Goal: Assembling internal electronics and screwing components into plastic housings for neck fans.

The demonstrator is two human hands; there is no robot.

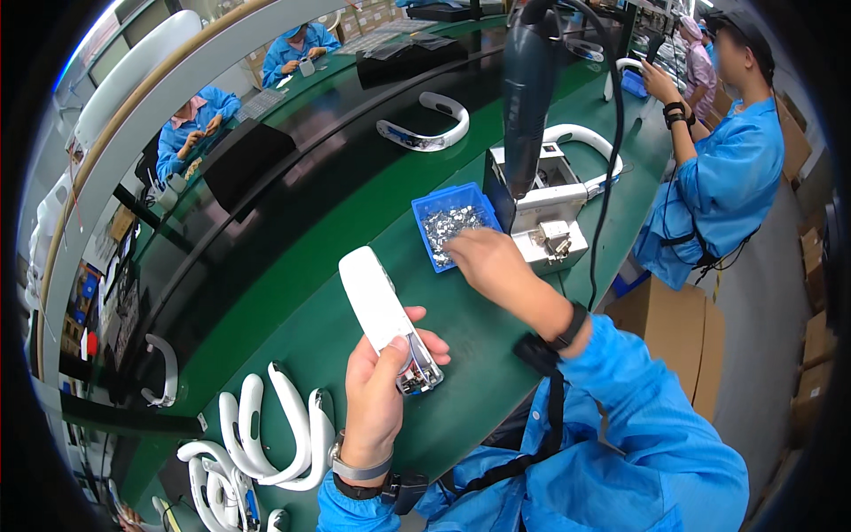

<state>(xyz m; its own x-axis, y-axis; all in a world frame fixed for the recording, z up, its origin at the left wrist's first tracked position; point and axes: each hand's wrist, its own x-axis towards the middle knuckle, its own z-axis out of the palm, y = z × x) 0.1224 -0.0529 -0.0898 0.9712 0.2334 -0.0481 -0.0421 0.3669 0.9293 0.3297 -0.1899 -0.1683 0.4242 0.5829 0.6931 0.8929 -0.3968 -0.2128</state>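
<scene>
My left hand (pixel 379 390) is closed around a white curved neckband housing (pixel 365 282), with the thumb pressed near its lower end. That end is uncovered and shows wires and small electronic parts (pixel 418 378). My right hand (pixel 487 259) reaches over the near right rim of a blue plastic bin (pixel 434 199). Its fingers are curled together and slightly blurred at the small silvery metal parts (pixel 454 219) inside; whatever they hold is hidden. A dark power screwdriver (pixel 529 97) hangs above, beside a metal bench fixture (pixel 551 232) to the right of the bin.
Several white neckbands (pixel 292 417) lie at the lower left. Another neckband (pixel 434 133) rests on the dark conveyor belt (pixel 341 168), and one more (pixel 594 142) sits behind the fixture. A black cable (pixel 610 177) hangs at right. A co-worker in blue (pixel 722 168) stands beyond.
</scene>
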